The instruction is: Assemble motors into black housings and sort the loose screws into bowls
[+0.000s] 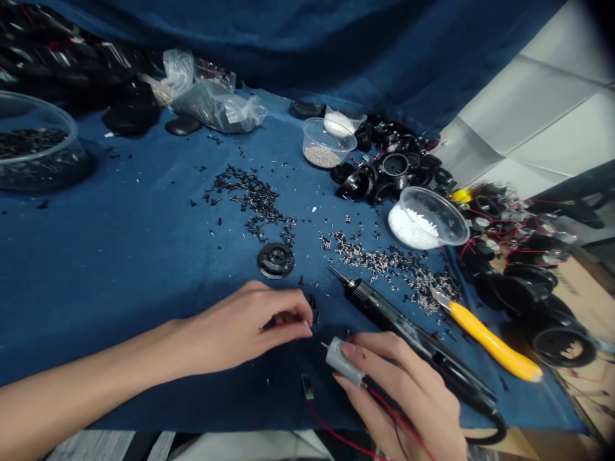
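I view the tabletop (144, 243), covered in blue cloth, across most of the frame. Black housings (396, 165) are heaped at upper right. A clear tub (72, 144) of dark pieces stands at the left edge. At lower right I see a black screwdriver (408, 326) lying diagonally, its bit pointing to the upper left. The right hand (408, 378), lower right of centre, holds the motor between thumb and fingers. The left hand (254, 317), at lower centre, is narrowed, thumb near forefinger; a pale speck shows at the tips, and I cannot tell whether it is gripped. A clear bowl (454, 221) of white pieces stands right of centre. Below it lies a yellow knife (497, 341), blade toward the upper left. The grey motor (344, 362), right of lower centre, is tilted, its shaft directed at the left hand but apart from it. A black disc (276, 260) lies near mid-frame. A small circuit board (307, 387) with a red wire lies at lower centre. Smallest, screws (257, 195) are scattered above the disc and to its right.
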{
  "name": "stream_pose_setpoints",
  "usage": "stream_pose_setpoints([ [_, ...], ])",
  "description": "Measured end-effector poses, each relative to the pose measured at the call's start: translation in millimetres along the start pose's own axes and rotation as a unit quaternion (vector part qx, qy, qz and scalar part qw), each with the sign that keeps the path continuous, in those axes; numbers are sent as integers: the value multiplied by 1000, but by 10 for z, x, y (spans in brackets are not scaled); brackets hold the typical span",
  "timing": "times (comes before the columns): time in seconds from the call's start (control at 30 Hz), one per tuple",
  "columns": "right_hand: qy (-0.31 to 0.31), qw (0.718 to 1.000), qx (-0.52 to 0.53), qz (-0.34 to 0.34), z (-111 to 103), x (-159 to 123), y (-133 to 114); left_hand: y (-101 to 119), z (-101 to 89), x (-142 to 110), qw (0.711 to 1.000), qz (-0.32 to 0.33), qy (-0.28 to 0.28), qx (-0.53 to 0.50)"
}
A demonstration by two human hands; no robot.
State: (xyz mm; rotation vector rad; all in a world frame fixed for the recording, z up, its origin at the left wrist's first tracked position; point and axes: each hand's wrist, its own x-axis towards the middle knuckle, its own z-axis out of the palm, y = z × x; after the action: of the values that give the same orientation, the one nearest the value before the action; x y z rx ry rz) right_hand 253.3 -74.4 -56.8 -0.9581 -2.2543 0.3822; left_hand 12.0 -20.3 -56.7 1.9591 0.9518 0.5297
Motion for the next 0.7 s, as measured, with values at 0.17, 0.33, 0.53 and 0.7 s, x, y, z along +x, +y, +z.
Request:
stream_pose_setpoints([
  [0.17,24,995,46,86,153,8,-7,-45,161,-22,992,56,-33,105],
  [0.33,32,990,71,121,242,46,-4,-114,226,-35,975,127,14,182],
  [0.53,-11,990,82,117,280,90,7,-103,247,-3,980,113,11,164],
  [0.7,-26,990,83,114,288,104,13,-120,246,-1,986,101,4,133],
])
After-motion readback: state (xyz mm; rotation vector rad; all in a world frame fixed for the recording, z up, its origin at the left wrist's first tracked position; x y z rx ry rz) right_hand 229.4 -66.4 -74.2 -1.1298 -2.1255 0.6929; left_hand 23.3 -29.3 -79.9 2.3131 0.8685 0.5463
